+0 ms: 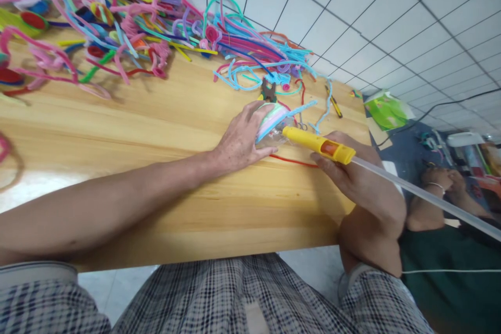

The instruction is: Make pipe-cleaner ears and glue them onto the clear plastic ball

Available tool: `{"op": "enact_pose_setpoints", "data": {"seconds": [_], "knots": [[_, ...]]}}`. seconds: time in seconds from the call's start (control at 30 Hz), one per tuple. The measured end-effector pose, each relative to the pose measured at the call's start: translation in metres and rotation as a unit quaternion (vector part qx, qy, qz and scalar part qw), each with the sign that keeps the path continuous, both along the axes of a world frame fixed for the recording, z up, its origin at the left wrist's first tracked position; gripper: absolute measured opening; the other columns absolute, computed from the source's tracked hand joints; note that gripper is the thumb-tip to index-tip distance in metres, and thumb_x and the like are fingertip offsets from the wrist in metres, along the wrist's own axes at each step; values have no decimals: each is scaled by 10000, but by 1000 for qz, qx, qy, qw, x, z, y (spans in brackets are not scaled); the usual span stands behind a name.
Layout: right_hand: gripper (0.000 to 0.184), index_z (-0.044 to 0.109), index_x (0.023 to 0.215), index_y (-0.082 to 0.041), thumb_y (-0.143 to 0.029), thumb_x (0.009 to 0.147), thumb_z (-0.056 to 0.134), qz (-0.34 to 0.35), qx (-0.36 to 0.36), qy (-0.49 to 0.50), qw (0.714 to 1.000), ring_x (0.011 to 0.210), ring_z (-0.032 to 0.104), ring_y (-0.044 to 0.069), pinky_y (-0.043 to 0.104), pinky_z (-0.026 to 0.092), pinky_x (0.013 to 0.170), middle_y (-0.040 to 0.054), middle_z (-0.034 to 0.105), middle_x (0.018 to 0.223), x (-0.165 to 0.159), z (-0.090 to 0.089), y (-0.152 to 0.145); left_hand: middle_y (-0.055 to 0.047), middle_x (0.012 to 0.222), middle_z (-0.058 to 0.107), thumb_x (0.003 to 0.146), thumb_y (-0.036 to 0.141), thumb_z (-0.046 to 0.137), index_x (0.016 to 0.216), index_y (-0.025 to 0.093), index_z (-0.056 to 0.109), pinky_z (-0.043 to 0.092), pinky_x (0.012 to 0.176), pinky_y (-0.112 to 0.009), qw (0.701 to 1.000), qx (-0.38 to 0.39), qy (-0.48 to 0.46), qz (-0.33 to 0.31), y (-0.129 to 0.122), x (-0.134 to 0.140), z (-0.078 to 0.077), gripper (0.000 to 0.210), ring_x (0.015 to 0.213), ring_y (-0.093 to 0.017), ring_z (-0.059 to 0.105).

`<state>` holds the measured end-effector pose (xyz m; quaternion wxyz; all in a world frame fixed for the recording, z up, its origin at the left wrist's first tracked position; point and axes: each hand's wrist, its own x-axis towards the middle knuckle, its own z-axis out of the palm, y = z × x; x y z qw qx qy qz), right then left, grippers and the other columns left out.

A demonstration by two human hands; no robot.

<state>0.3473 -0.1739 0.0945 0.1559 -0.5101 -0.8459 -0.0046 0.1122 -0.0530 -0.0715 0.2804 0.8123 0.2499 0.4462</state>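
My left hand (pixel 245 138) is wrapped round a rounded, see-through plastic piece (pixel 274 138) banded with pastel green, lilac and blue pipe cleaners (pixel 271 121). A loose blue pipe cleaner end (pixel 303 108) sticks out from it to the right. In my right hand (pixel 340 167) is a yellow hot glue gun (pixel 309 142), its tip at the plastic piece; whether they touch I cannot tell. A long whitish glue stick (pixel 422 194) runs out of the gun's back end. Just beyond the piece lie dark-jawed pliers (pixel 269 90) and part of some scissors (pixel 301 124).
Piled pipe cleaners (pixel 156 26) of many colours cover the table's (pixel 117 130) far left side up to the tiled wall (pixel 352 5). A yellow-black cutter knife (pixel 334 103) lies at the back right, near a green packet (pixel 387 110). Another person's hands (pixel 440 180) are at the right.
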Motion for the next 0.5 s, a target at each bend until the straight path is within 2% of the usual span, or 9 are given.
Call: {"op": "enact_pose_setpoints", "data": {"seconds": [0.2,0.3,0.4,0.5], "knots": [[75,671,1057,-284,-310,1126,653,-12,-14,13,1000,873,745,235,375,582,718,51,762,1030,7,10,-5,-212,1717,490,880,422,959,1714,289,344,470,1362,-679,1000,11,5,4,0,-1,2,1045,1654,-420,484],[114,711,1027,-281,-385,1068,732,-85,-36,78,993,884,737,246,411,612,789,43,752,1021,19,21,-12,-200,1715,498,843,427,987,1696,293,372,472,1364,-683,1000,-3,13,11,-1,-2,4,1060,1642,-424,501],[108,776,1006,-281,-374,969,815,-200,-21,222,954,865,727,223,388,603,796,21,773,979,43,27,-16,-197,1698,513,819,432,1002,1680,285,385,470,1365,-699,1000,-6,11,14,-1,-3,5,1069,1624,-434,525],[63,775,933,-272,-311,891,802,-276,15,338,900,696,608,153,323,510,665,4,741,894,83,17,-13,-189,1656,550,861,412,972,1661,290,405,483,1360,-712,1000,5,-20,12,0,-3,3,988,1611,-435,547]]}}
